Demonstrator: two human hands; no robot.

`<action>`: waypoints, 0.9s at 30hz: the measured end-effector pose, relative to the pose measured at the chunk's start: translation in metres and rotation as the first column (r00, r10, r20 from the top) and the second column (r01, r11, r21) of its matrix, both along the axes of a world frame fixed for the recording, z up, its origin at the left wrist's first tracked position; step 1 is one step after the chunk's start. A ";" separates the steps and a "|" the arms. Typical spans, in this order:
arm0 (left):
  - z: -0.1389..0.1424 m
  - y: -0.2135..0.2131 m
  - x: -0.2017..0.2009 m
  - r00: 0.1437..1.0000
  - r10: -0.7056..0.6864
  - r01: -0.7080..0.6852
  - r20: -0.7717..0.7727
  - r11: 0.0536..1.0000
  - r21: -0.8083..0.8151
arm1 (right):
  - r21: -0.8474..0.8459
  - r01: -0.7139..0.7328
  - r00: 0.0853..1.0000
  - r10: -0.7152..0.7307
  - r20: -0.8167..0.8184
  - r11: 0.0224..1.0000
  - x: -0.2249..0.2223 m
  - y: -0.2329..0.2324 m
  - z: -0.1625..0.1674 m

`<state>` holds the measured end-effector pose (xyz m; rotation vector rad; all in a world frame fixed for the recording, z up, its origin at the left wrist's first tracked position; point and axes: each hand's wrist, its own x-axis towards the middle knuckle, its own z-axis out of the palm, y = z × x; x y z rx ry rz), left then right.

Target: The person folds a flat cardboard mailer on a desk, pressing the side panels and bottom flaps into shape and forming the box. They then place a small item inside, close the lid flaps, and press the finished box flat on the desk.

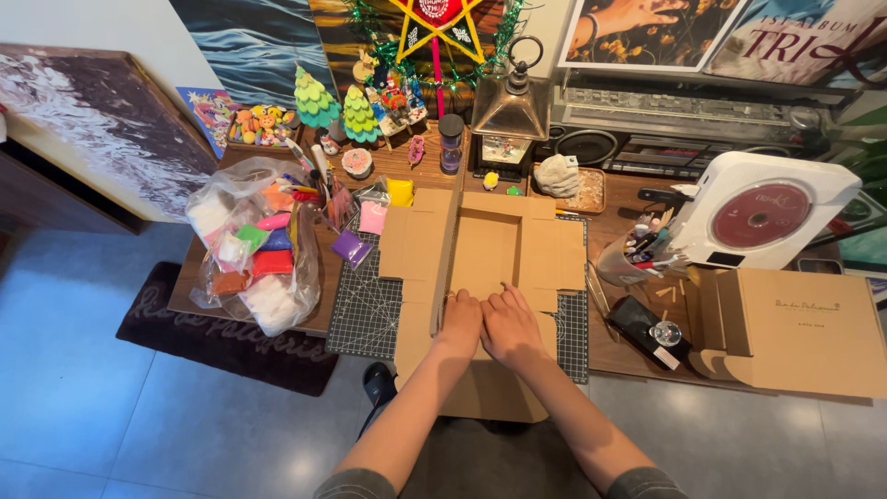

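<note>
A flattened brown cardboard box [499, 249] lies unfolded on a dark grid cutting mat [366, 314] on the wooden table [407, 162]. My left hand [459, 322] and my right hand [509, 324] rest side by side on the near part of the cardboard, fingers pressed flat against a fold line. Neither hand holds anything. The near flap of the cardboard hangs over the table's front edge above my lap.
A clear bag of coloured clay packs [254, 245] sits at the left. A folded cardboard box [799, 333], a white disc player [762, 211] and a cup of pens [633, 259] stand at the right. Small tree figures [317, 100], a lantern [510, 103] and a stereo [684, 120] line the back.
</note>
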<state>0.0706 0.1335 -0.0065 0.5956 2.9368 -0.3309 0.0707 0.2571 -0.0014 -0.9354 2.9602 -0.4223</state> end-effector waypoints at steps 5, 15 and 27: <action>0.000 -0.011 0.013 0.986 0.005 0.018 -0.164 0.990 0.142 | -0.185 -0.027 0.993 0.005 -0.117 0.982 0.011 0.003 -0.002; -0.008 -0.009 0.008 0.983 0.171 -0.138 -0.069 0.931 0.338 | -0.115 0.052 0.992 -0.064 -0.106 0.992 0.011 -0.007 -0.002; 0.016 -0.038 0.094 0.982 0.184 -0.078 -0.052 0.633 0.770 | -0.167 -0.085 0.988 0.062 -0.139 0.982 0.007 0.008 0.006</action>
